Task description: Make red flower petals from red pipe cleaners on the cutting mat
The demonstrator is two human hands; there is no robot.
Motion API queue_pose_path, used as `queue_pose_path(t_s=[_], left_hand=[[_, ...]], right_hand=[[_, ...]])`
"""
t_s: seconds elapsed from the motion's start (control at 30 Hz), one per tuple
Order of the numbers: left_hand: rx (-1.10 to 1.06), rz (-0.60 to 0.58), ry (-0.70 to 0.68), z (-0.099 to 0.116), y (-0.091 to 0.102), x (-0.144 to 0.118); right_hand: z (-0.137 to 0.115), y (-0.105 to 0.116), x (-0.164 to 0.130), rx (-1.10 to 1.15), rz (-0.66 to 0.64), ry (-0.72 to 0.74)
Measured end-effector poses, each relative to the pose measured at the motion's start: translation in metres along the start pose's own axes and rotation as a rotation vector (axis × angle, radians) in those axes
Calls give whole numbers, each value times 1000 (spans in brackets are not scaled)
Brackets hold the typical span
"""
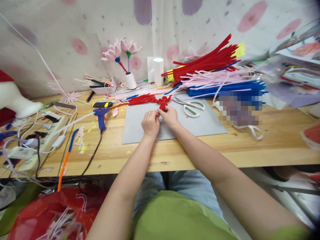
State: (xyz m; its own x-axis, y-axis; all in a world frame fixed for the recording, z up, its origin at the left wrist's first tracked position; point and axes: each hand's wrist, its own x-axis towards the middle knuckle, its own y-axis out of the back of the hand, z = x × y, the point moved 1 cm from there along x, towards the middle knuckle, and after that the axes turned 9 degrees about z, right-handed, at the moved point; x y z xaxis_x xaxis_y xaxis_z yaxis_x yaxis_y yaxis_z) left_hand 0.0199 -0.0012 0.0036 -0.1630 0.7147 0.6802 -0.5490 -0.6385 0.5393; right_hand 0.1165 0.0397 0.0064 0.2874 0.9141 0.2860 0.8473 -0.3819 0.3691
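My left hand [150, 123] and my right hand [168, 116] meet over the grey cutting mat [135, 130], their fingertips pinched together. Between them is a red pipe cleaner piece [163, 102] with curled loops on top; its lower end is hidden by my fingers. Just behind my left hand lies a bunch of red pipe cleaners [142, 99]. White-handled scissors [191, 109] rest on the mat to the right of my right hand.
A blue glue gun [100, 117] and a yellow-black cutter [102, 104] lie left of the mat. Pink flowers stand in a white holder [130, 81]. Bundles of red [205, 65], pink and blue [225, 89] pipe cleaners lie back right. A power strip [47, 141] with cables sits left.
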Motion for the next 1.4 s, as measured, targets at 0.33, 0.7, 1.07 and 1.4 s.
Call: queue_pose_path(t_s=[0.33, 0.7, 1.07, 1.4], left_hand=[[-378, -37, 491, -7, -5, 2], [-791, -174, 953, -9, -3, 8], [-933, -200, 1023, -5, 5, 9], [-1055, -188, 1020, -10, 1, 7]], right_hand=[[13, -3, 8, 166, -153, 25], [13, 8, 11, 434, -472, -47], [11, 13, 9, 633, -572, -204], [5, 13, 7, 751, -556, -319]])
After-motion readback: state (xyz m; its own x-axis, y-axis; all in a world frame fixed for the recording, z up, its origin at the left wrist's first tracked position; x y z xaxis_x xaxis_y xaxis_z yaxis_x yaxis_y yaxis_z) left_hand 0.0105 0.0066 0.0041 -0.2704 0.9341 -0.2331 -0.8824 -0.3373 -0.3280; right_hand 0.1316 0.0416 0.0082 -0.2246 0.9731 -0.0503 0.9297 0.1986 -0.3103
